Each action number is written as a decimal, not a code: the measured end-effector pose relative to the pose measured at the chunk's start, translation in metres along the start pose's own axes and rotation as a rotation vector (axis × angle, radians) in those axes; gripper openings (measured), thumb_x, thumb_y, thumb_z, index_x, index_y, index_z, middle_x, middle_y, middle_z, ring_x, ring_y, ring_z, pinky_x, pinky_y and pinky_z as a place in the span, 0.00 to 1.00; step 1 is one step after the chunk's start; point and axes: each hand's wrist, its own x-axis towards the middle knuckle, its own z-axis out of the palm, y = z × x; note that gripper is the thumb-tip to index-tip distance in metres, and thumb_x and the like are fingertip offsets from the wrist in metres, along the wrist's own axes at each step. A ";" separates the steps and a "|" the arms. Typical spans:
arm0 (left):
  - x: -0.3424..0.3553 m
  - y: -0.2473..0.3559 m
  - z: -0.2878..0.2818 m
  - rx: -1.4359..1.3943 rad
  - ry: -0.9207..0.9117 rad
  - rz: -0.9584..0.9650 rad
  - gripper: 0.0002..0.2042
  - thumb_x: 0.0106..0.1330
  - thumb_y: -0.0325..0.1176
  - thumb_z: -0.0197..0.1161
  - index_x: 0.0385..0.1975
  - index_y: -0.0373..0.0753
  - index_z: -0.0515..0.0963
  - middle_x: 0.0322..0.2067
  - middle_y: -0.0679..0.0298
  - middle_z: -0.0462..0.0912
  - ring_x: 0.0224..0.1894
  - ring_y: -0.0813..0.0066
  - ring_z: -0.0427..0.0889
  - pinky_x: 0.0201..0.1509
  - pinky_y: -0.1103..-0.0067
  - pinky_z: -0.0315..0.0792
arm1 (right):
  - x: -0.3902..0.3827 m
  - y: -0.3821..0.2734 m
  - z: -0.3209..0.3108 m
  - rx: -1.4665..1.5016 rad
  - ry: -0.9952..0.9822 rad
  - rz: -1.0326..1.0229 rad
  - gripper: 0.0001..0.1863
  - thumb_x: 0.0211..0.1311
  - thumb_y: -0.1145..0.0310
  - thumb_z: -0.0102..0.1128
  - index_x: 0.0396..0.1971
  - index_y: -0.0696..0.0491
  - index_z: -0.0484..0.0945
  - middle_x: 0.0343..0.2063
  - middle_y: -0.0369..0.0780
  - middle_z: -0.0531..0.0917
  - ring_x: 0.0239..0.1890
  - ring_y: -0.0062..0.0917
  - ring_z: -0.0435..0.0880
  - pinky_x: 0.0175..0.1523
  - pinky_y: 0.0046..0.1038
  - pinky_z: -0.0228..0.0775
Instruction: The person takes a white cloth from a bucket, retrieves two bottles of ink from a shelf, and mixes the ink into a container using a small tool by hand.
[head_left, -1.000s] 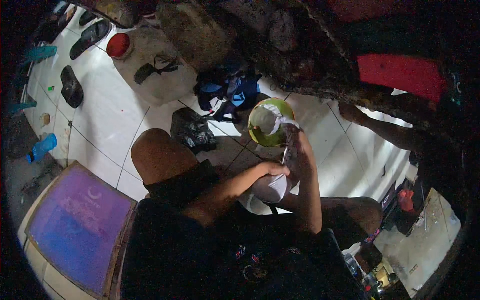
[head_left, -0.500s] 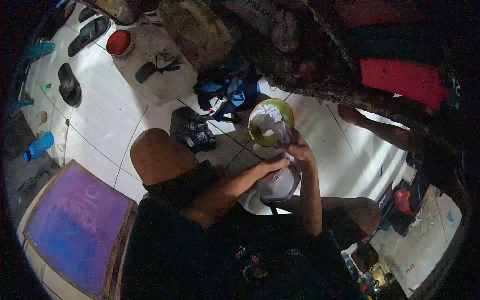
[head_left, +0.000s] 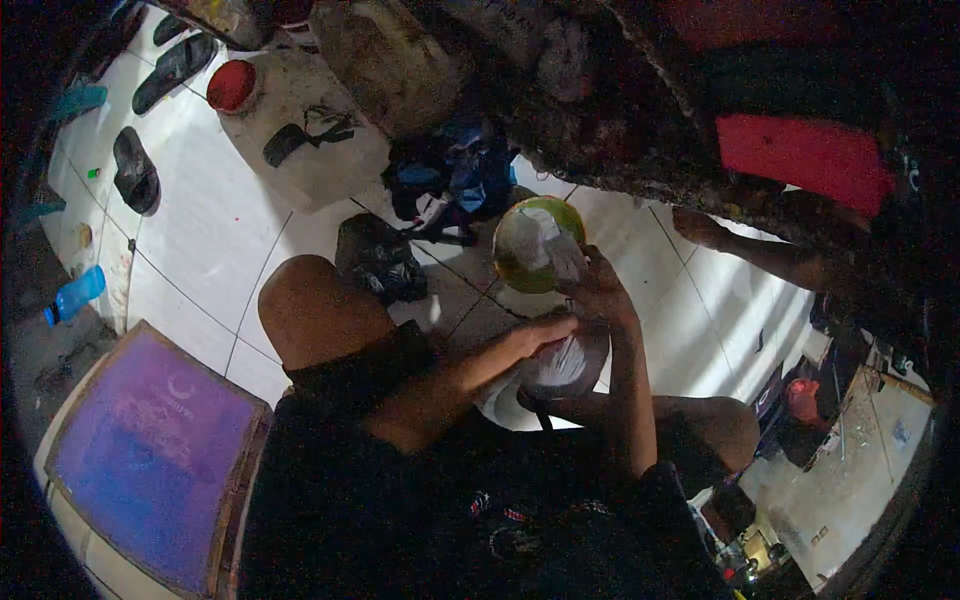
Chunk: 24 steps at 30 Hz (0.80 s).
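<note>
A whitish, partly see-through plastic bag (head_left: 562, 368) bulges between my bent legs. My left hand (head_left: 548, 332) closes round its gathered neck from the left. My right hand (head_left: 602, 292) is closed just above it, pinching white plastic at the near right edge of a round green bowl (head_left: 516, 272). Inside the bowl lies crumpled white plastic (head_left: 543, 238); whether it belongs to the same bag I cannot tell. My right fingertips are partly hidden by the hand itself.
Black plastic bags (head_left: 380, 262) and a dark blue bundle (head_left: 460, 170) lie beyond my left knee. A purple-blue board (head_left: 160, 450) is at the left, near a blue bottle (head_left: 76, 296) and dark sandals (head_left: 136, 172). Another person's leg (head_left: 760, 255) reaches in from the right.
My right hand has shifted slightly up toward the bowl, and the white plastic in the bowl lies differently. My left hand stays at the bag's neck. The whole view has shifted slightly.
</note>
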 end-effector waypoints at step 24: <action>0.003 0.021 0.025 -0.062 -0.059 -0.029 0.19 0.64 0.45 0.53 0.45 0.36 0.74 0.46 0.62 0.76 0.47 0.72 0.73 0.52 0.74 0.66 | -0.002 0.014 -0.029 -0.535 0.003 -0.200 0.27 0.52 0.61 0.62 0.51 0.59 0.69 0.37 0.39 0.80 0.33 0.24 0.79 0.38 0.25 0.73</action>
